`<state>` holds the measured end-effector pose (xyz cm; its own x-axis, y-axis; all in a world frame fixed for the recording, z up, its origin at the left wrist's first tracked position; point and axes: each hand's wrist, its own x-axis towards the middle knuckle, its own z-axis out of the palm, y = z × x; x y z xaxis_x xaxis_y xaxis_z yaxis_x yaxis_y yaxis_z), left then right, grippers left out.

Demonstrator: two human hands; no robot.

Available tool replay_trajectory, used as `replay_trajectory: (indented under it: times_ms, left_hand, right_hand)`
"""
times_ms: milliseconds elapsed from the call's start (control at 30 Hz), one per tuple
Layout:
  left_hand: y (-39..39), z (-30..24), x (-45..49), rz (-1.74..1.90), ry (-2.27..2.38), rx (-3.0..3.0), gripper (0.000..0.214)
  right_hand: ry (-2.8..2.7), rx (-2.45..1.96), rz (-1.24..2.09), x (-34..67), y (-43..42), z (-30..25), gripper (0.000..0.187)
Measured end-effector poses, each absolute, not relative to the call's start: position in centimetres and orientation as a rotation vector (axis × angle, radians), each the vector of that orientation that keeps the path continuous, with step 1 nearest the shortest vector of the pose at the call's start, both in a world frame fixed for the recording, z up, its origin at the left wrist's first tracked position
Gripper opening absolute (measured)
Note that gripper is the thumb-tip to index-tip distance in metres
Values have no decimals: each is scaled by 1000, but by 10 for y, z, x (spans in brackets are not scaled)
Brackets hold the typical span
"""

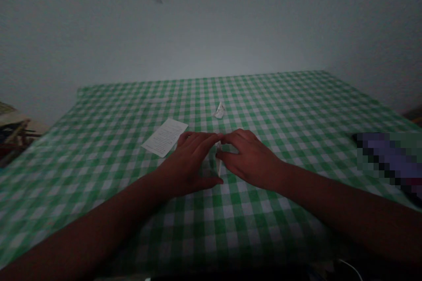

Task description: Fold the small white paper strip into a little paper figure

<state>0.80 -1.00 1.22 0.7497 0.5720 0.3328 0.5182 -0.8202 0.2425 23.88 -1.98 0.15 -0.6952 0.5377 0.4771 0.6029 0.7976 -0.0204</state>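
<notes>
Both my hands meet at the middle of a table covered by a green and white checked cloth (pixel 280 96). My left hand (pixel 189 160) lies over a small white folded paper (pixel 218 162), fingers stretched forward and thumb along the cloth. My right hand (pixel 249 156) pinches the same paper from the right, its fingertips touching those of the left. Most of the paper is hidden between the hands; only a narrow upright edge shows.
A white printed sheet (pixel 165 137) lies flat just left of and beyond my left hand. A small crumpled white scrap (pixel 220 110) sits farther back. A blurred dark object (pixel 389 158) rests at the right edge. Cluttered items (pixel 13 134) stand off the table's left.
</notes>
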Motion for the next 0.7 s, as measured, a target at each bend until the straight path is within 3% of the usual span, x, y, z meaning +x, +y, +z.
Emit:
replay_trajectory:
  times_ms: [700]
  left_hand:
    - [-5,14,3,788,820,2755,80]
  right_hand:
    - [-2375,-717,16,245,-19,-3,17]
